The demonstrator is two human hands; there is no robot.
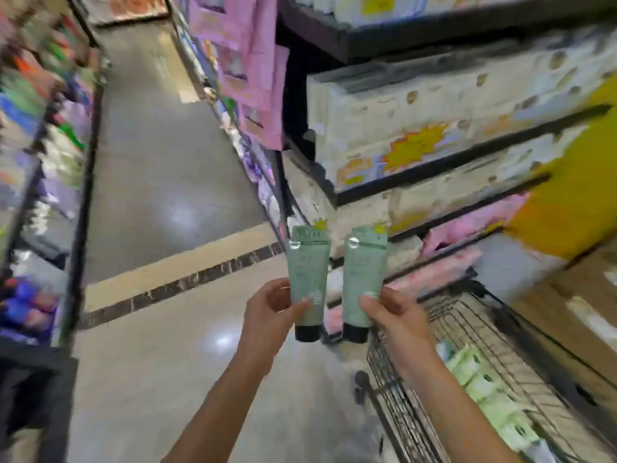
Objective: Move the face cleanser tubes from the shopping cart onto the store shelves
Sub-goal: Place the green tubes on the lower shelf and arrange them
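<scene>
Face cleanser tubes are up in both hands: one pale green tube [309,279] is pinched low on its body by the left hand [270,312], thumb curled across its front, and a second tube [364,279] is gripped likewise by the right hand [397,315]. Both stand cap-down in the air beyond the shopping cart's [467,329] front rim. They look light, soft-walled and slick; a hold near the stiffer black cap seems safest. More green tubes [480,379] lie in the cart. The store shelves [434,185] alongside look crowded with white packs [417,105] and pink packs [467,228].
</scene>
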